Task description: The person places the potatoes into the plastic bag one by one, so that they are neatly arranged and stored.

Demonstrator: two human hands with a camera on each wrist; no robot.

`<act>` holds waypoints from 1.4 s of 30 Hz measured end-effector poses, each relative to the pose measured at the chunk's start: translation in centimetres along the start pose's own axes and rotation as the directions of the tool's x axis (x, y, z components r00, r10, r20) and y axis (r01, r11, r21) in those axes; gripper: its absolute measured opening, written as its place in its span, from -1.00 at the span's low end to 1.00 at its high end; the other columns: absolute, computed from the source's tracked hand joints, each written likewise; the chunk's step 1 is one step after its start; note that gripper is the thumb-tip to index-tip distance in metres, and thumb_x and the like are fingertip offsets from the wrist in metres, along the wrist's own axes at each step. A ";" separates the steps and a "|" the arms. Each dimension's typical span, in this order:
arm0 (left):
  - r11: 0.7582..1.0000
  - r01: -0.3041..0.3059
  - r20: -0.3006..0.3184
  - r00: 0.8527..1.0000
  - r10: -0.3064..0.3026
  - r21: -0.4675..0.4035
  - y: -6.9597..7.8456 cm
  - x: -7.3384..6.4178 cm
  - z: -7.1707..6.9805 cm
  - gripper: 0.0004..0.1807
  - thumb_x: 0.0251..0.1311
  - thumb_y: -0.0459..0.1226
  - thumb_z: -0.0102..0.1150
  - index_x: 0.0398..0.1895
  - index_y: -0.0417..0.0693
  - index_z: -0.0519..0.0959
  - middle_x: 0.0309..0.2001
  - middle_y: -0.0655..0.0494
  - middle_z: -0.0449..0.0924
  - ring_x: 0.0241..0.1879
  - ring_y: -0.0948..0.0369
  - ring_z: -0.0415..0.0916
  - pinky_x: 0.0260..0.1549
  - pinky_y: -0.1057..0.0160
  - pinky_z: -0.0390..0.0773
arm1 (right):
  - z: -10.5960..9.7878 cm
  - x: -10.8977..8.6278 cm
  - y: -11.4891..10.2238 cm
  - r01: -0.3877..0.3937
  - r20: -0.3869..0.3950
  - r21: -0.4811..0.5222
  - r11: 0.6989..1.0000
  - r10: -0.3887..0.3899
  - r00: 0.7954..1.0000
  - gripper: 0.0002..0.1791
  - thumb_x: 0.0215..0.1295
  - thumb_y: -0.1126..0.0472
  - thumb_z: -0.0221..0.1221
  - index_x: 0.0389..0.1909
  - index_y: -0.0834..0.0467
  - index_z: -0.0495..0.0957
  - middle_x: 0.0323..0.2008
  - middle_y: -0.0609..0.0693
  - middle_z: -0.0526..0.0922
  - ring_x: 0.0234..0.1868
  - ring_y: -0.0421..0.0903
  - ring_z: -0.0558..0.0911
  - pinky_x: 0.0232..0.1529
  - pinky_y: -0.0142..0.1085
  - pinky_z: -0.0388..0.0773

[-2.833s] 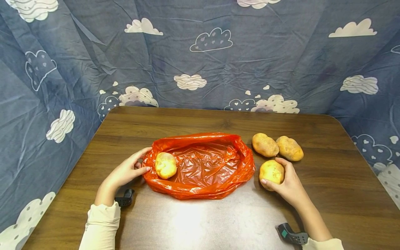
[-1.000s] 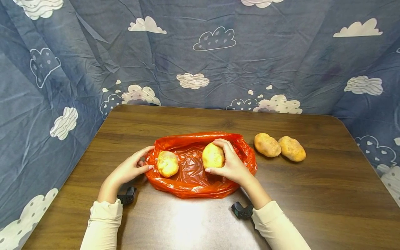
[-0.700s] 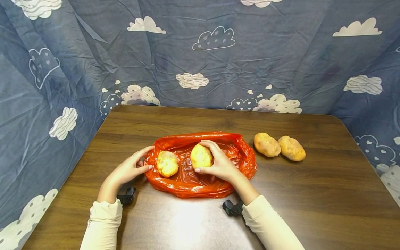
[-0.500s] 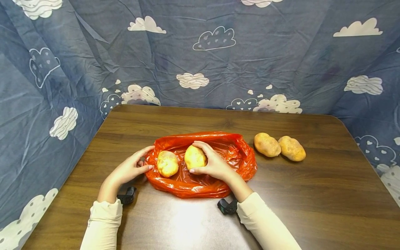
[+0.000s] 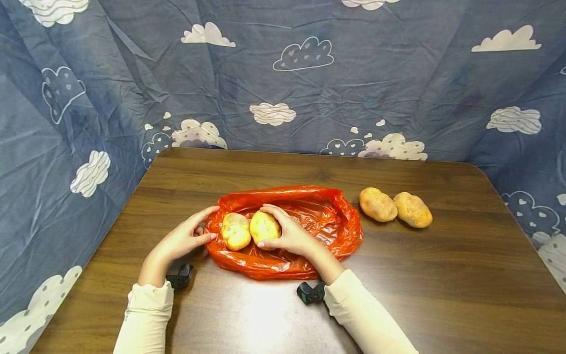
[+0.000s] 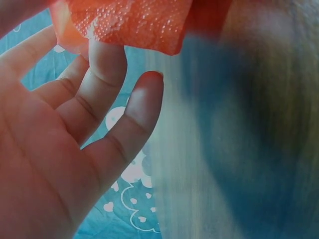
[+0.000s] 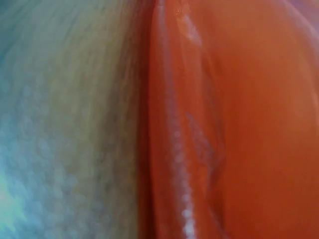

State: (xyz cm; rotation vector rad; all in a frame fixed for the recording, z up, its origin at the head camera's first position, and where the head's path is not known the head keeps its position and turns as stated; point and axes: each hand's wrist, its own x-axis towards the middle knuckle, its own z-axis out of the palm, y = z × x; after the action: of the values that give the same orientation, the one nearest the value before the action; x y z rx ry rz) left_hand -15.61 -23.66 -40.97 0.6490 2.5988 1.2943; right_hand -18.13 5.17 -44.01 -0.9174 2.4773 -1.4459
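Note:
A red plastic bag (image 5: 283, 268) lies on the table with its mouth spread wide. At its left end the left hand (image 5: 181, 238) holds the rim; in the left wrist view the left hand (image 6: 60, 149) has curled fingers, some with their tips behind the red plastic bag (image 6: 134, 25). Inside the bag sits one potato (image 5: 236, 232) near that end. The right hand (image 5: 292, 236) reaches over the front rim and grips a second potato (image 5: 264, 229) beside the first, apparently touching it. Only the blurred red plastic bag (image 7: 189, 124) and tabletop show in the right wrist view; the right hand does not.
Two more potatoes, a left one (image 5: 378, 204) and a right one (image 5: 413, 210), lie touching on the brown wooden table (image 5: 442, 275), right of the bag. A blue cloud-print cloth (image 5: 309, 88) hangs behind the table. Each wrist wears a black camera.
The right hand picked the second potato off the table right of the bag, carried it left into the bag and brought it against the first. The left hand stayed at the rim.

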 end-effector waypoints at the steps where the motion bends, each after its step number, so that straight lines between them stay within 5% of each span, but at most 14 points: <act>1: 1.000 0.000 0.000 1.000 0.000 0.000 0.0 0.0 0.0 -0.32 0.09 -0.38 0.18 0.29 -0.15 0.15 -0.06 -0.19 0.36 -0.56 0.25 0.38 -0.56 0.33 0.40 | 0.0 0.0 0.0 0.000 0.000 -0.002 1.000 0.000 1.000 -0.15 -0.12 0.06 0.39 0.23 0.14 0.22 0.28 0.02 0.15 0.25 -0.03 0.18 0.17 -0.08 0.11; 14: 1.000 0.018 -0.007 1.000 -0.018 0.019 0.0 0.0 0.1 -0.33 0.10 -0.34 0.18 0.29 -0.15 0.16 -0.09 -0.15 0.34 -0.54 0.24 0.36 -0.53 0.32 0.39 | -0.8 -0.7 -0.7 0.053 -0.042 -0.068 0.996 -0.056 0.998 -0.18 -0.11 0.07 0.39 0.20 0.16 0.26 0.27 0.09 0.16 0.25 -0.05 0.18 0.19 -0.10 0.09; 24: 0.999 0.018 -0.014 1.000 -0.018 0.043 -0.1 -0.1 0.1 -0.34 0.11 -0.31 0.18 0.28 -0.16 0.16 -0.10 -0.10 0.34 -0.49 0.22 0.33 -0.48 0.31 0.37 | -2.5 -1.8 -1.8 0.093 -0.103 -0.066 0.993 -0.100 0.990 -0.26 -0.07 0.09 0.37 0.19 0.08 0.31 0.19 -0.04 0.30 0.20 -0.16 0.25 0.16 -0.20 0.17; 32: 0.999 0.018 -0.020 1.000 -0.017 0.050 0.0 -0.2 0.1 -0.34 0.10 -0.32 0.18 0.28 -0.15 0.17 -0.12 -0.08 0.34 -0.48 0.22 0.32 -0.47 0.31 0.36 | -5.3 -3.2 -2.5 0.177 -0.196 -0.110 0.978 -0.196 0.961 -0.30 -0.06 0.17 0.37 0.15 0.18 0.33 0.14 -0.01 0.35 0.19 -0.09 0.28 0.17 -0.20 0.14; 42: 0.999 0.028 -0.018 0.999 -0.028 0.037 -0.2 -0.2 0.1 -0.34 0.11 -0.30 0.18 0.28 -0.14 0.17 -0.10 -0.10 0.34 -0.47 0.21 0.34 -0.47 0.32 0.37 | -8.7 -5.9 -3.2 0.170 -0.379 -0.112 0.979 -0.200 0.904 -0.34 -0.17 0.49 0.34 0.06 0.41 0.35 0.01 0.26 0.43 0.05 0.07 0.40 0.09 -0.22 0.26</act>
State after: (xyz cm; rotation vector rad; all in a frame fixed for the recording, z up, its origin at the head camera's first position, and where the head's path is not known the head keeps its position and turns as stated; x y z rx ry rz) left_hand -15.48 -23.74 -41.25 0.6077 2.6421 1.2519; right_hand -15.37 13.82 -37.82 -0.9861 2.8082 -1.7559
